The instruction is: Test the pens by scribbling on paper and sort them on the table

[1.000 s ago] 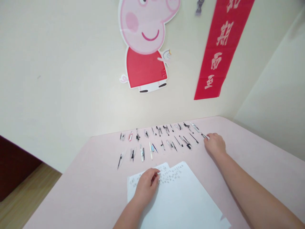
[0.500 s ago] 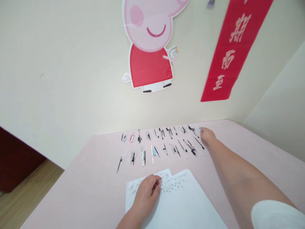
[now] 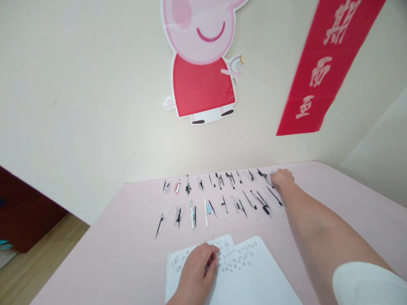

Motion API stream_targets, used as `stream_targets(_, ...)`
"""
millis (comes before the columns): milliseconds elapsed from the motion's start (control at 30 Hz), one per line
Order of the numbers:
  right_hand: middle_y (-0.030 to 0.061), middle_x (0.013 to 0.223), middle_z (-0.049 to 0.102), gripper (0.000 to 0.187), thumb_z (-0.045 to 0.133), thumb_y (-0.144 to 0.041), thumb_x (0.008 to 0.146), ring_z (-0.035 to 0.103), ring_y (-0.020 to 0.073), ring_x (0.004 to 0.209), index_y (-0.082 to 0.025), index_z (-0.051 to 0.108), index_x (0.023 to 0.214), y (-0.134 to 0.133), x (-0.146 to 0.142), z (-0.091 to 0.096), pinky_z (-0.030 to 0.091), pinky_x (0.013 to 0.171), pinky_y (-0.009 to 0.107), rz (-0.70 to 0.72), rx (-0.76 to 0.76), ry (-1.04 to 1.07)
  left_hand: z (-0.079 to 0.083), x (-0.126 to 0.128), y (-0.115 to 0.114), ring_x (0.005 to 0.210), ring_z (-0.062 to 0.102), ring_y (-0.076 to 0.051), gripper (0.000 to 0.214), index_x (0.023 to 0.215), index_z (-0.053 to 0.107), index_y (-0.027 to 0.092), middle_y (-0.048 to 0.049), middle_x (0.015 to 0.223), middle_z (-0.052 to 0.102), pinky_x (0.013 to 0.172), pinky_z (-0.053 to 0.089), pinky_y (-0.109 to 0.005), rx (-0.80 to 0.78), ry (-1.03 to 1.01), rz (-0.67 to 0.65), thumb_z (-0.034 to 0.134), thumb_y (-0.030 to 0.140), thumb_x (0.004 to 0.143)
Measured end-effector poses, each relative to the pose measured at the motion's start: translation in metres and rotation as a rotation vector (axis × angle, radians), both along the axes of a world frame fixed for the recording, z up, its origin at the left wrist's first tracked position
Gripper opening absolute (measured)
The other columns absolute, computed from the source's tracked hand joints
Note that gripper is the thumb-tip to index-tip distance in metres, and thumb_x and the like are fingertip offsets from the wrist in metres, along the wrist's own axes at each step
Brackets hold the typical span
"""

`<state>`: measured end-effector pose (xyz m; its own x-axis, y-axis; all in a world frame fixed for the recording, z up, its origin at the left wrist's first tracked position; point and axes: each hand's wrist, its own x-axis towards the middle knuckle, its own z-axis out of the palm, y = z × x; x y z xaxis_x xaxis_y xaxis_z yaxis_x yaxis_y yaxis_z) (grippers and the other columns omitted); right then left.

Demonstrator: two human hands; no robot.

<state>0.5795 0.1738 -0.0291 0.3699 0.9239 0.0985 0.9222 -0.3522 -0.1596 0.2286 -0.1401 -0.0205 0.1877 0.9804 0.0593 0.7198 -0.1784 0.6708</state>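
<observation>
My left hand (image 3: pixel 200 271) lies on overlapping white paper sheets (image 3: pixel 254 284) at the front, its fingers loosely bent and the thumb apart. Handwriting covers the upper part of the sheets. My right hand (image 3: pixel 284 179) reaches to the right end of the back row, fingers closed round a small pale pen piece (image 3: pixel 271 172), mostly hidden by the hand. Just left of it lies a black pen part (image 3: pixel 261 173). A dark refill (image 3: pixel 274 196) lies below that hand in the front row. Pens, refills and caps form two rows, among them a white pen (image 3: pixel 206 213) and a pink pen (image 3: pixel 177 187).
The pink tabletop (image 3: pixel 104 258) meets the wall behind the rows. On the wall are a cartoon pig cutout (image 3: pixel 203 87) and a red banner (image 3: pixel 318 80) with pale characters. Wooden floor (image 3: pixel 60 241) shows beyond the table's left edge.
The view has shifted a little, so wall and table items sit differently. Less of the pale pen piece shows beside my right hand. My left hand stays on the paper.
</observation>
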Motion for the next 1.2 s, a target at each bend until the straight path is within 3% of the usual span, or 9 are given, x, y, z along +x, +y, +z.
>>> stream_targets(200, 0.027, 0.114, 0.054, 0.054, 0.045, -0.043, 0.084, 0.051, 0.0336, 0.108, 0.001, 0.055, 0.114, 0.013, 0.0, -0.005, 0.042, 0.086, 0.041, -0.027, 0.012, 0.03, 0.0, -0.001, 0.001, 0.08, 0.058, -0.019, 0.021, 0.1, 0.059, 0.021, -0.007, 0.087, 0.063, 0.076, 0.046, -0.033, -0.001, 0.001, -0.025, 0.043, 0.023, 0.086)
stream_targets(400, 0.026, 0.113, 0.054, 0.044, 0.046, -0.027, 0.082, 0.051, 0.0316, 0.108, 0.0, 0.052, 0.117, 0.019, -0.004, -0.013, 0.043, 0.086, 0.04, -0.025, 0.023, 0.043, -0.002, -0.002, 0.002, 0.078, 0.059, -0.019, 0.02, 0.099, 0.059, 0.021, -0.0072, 0.086, 0.064, 0.073, 0.048, -0.032, 0.033, 0.033, -0.038, 0.045, 0.024, 0.085)
stream_targets(567, 0.0267, 0.114, 0.054, 0.043, 0.043, -0.025, 0.083, 0.051, 0.032, 0.108, 0.0, 0.052, 0.117, 0.02, -0.005, -0.015, 0.043, 0.087, 0.04, -0.021, 0.023, 0.042, -0.002, -0.002, 0.002, 0.079, 0.06, -0.019, 0.021, 0.099, 0.06, 0.021, -0.0075, 0.086, 0.064, 0.074, 0.048, -0.032, 0.041, 0.031, -0.041, 0.044, 0.023, 0.085)
stream_targets(900, 0.0284, 0.108, 0.056, 0.042, 0.041, -0.015, 0.081, 0.053, 0.0328, 0.108, 0.002, 0.05, 0.119, 0.021, -0.007, -0.014, 0.044, 0.085, 0.043, 0.0, 0.023, 0.061, -0.002, -0.002, 0.003, 0.077, 0.06, -0.019, 0.019, 0.097, 0.06, 0.022, -0.0066, 0.086, 0.065, 0.072, 0.048, -0.031, 0.059, -0.004, -0.032, 0.046, 0.023, 0.084)
stream_targets(1200, 0.0325, 0.119, 0.046, 0.044, 0.041, -0.012, 0.084, 0.054, 0.0322, 0.107, 0.005, 0.04, 0.125, 0.022, 0.007, -0.004, 0.044, 0.087, 0.041, -0.017, 0.025, 0.18, -0.001, -0.002, 0.003, 0.08, 0.06, -0.02, 0.021, 0.099, 0.059, 0.021, -0.0079, 0.088, 0.065, 0.074, 0.049, -0.032, 0.023, 0.038, -0.041, 0.044, 0.025, 0.086)
